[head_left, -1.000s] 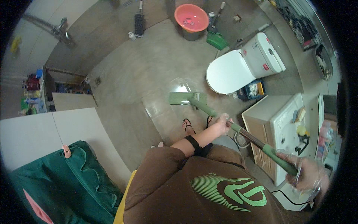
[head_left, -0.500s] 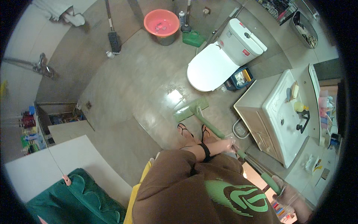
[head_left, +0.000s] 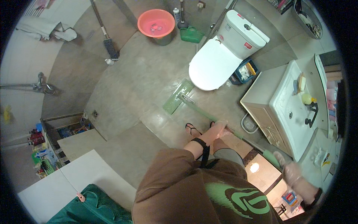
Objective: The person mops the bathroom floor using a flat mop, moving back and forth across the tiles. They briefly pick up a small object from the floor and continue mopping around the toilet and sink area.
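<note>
A flat mop with a green rectangular head (head_left: 178, 96) and a green and grey pole lies slantwise in front of me. Its head rests on the wet-looking tiled floor, a little short of the toilet. My left hand (head_left: 220, 129) is closed round the middle of the pole, just beyond my sandalled feet. Farther back at the right, my right hand (head_left: 292, 172), in a clear plastic glove, grips the green upper end of the handle. The palm side of the right hand is partly hidden.
A white toilet (head_left: 212, 67) stands ahead, with a blue bin (head_left: 244, 71) beside it. The washbasin cabinet (head_left: 263, 123) flanks the pole on the right. An orange basin (head_left: 156, 23), a green dustpan (head_left: 191, 34) and a long-handled brush (head_left: 110, 48) stand along the far wall.
The mop head has swung left and turned steeper, away from the cabinet. Both hands have kept hold of the pole, and the view has shifted slightly.
</note>
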`<action>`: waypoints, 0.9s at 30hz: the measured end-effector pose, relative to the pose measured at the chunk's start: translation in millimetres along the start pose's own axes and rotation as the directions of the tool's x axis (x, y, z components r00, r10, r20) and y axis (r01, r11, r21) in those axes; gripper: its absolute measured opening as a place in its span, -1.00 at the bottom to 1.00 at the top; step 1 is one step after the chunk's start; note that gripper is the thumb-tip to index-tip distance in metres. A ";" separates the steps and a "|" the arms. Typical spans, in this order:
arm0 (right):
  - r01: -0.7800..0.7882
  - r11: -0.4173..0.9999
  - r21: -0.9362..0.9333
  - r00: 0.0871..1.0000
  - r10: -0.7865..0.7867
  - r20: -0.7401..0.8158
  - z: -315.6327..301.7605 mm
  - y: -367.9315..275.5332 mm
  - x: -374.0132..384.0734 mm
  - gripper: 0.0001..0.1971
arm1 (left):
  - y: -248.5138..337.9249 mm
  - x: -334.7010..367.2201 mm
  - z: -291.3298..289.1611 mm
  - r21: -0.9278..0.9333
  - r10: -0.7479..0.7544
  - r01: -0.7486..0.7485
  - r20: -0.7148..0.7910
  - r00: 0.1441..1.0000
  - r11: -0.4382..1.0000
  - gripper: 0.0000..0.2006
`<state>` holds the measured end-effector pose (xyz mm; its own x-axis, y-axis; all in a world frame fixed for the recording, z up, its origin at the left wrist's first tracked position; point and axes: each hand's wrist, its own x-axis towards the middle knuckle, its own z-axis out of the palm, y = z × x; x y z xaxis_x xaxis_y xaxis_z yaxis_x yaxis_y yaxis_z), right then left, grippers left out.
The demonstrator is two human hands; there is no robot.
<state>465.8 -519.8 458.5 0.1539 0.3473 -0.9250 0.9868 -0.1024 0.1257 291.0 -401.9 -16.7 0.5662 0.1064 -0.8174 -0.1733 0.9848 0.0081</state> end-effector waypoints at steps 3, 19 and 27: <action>0.064 0.989 -0.137 0.990 -0.080 -0.118 -54.0 -4.5 27.9 -0.26 | 48.3 -3.7 -5.5 -0.102 -0.026 0.026 -0.001 1.000 0.994 -0.80; 0.426 0.897 -0.117 0.857 -0.442 -0.266 -134.8 -208.1 169.6 -0.23 | 240.9 -30.3 -256.6 0.197 0.400 -0.349 -0.395 0.827 0.916 -0.84; 0.418 0.904 -0.095 0.814 -0.419 -0.402 -230.6 -120.3 92.1 -0.38 | 258.7 -55.7 -122.1 -0.063 0.082 -0.106 -0.305 0.949 0.992 -0.78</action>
<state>373.0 -260.6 440.8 -0.2675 0.7004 -0.6617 0.9607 0.1413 -0.2388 116.2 -169.8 -39.4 0.2776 0.1398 -0.9505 -0.2827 0.9574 0.0583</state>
